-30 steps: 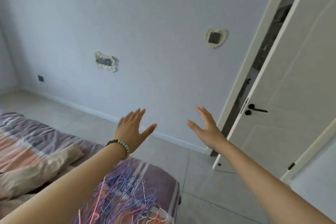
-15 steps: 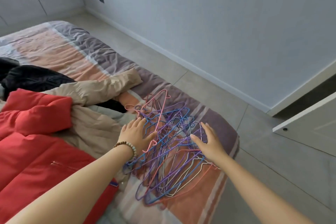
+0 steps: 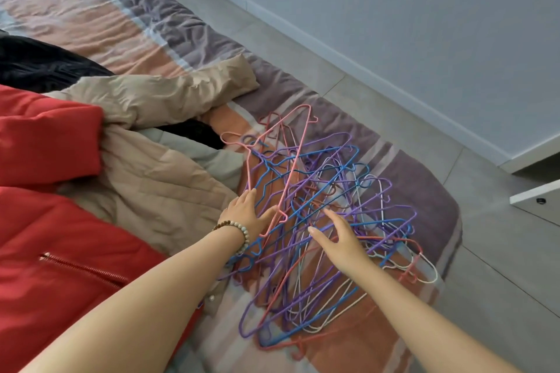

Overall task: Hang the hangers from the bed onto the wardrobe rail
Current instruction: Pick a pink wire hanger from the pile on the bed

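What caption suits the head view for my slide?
Open left hand and right hand over tangled wire hangers on a striped bed.

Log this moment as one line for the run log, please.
stage: pre-grasp | left hand: open, at pile's left edge | right hand: open, over pile | hangers: tangled pile on bed, none lifted

Left grip (image 3: 245, 215) and right grip (image 3: 342, 239) reach forward side by side, palms down, loosely splayed
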